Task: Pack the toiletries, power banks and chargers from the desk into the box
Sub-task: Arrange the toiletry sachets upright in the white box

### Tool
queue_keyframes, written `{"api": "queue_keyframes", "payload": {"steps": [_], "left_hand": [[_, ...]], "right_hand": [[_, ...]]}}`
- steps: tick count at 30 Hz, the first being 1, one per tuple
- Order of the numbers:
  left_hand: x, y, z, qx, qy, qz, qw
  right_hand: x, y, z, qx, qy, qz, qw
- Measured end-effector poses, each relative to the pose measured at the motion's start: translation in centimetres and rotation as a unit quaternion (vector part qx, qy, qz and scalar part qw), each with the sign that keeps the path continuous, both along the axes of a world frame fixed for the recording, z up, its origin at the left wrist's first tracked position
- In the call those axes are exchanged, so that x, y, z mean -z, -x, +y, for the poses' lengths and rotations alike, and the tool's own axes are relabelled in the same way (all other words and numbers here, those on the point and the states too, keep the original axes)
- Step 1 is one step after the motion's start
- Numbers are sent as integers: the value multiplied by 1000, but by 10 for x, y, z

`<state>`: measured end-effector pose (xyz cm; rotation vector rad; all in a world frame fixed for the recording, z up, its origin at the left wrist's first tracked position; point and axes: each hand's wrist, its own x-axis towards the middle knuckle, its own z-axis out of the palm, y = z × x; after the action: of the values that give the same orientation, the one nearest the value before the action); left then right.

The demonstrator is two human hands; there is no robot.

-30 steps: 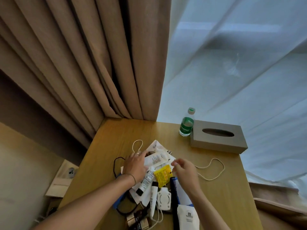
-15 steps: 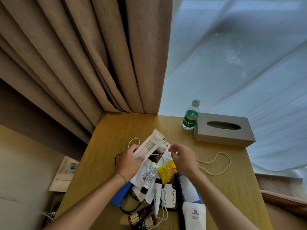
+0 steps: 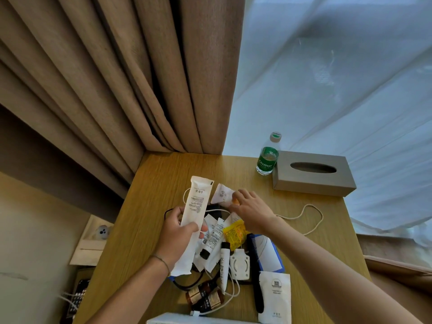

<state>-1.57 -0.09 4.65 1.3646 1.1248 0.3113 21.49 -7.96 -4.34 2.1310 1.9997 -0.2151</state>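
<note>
- The wooden desk (image 3: pixel 149 220) carries a heap of toiletries and cables near its front edge, under both hands.
- A grey tissue box (image 3: pixel 313 176) sits at the far right, with a green-labelled water bottle (image 3: pixel 268 155) just beside it.
- The left hand (image 3: pixel 177 235) grips a long white sachet (image 3: pixel 195 206), held up off the pile; thumb and fingers curl round its lower half.
- The right hand (image 3: pixel 251 211) pinches a small white packet (image 3: pixel 222 194) at its near corner, fingers narrowly closed.
- A white pouch (image 3: pixel 275 298) lies at the front right, a black comb (image 3: pixel 256 270) beside it.
- A yellow sachet (image 3: pixel 235 233), a white charger (image 3: pixel 239 265) and two brown bottles (image 3: pixel 203 296) lie within the heap.
- The white rim of the box (image 3: pixel 187 319) shows at the bottom edge.
</note>
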Motion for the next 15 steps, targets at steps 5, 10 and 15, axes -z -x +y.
{"api": "queue_keyframes", "payload": {"steps": [5, 10, 15], "left_hand": [[-10, 14, -6, -21, 14, -13, 1000], [-22, 24, -14, -50, 33, -40, 997], [-39, 37, -29, -60, 53, -62, 995]], "right_hand": [[-17, -3, -6, 20, -6, -24, 999], [-57, -4, -22, 64, 23, -5, 998], [-101, -5, -49, 129, 14, 9, 992]]}}
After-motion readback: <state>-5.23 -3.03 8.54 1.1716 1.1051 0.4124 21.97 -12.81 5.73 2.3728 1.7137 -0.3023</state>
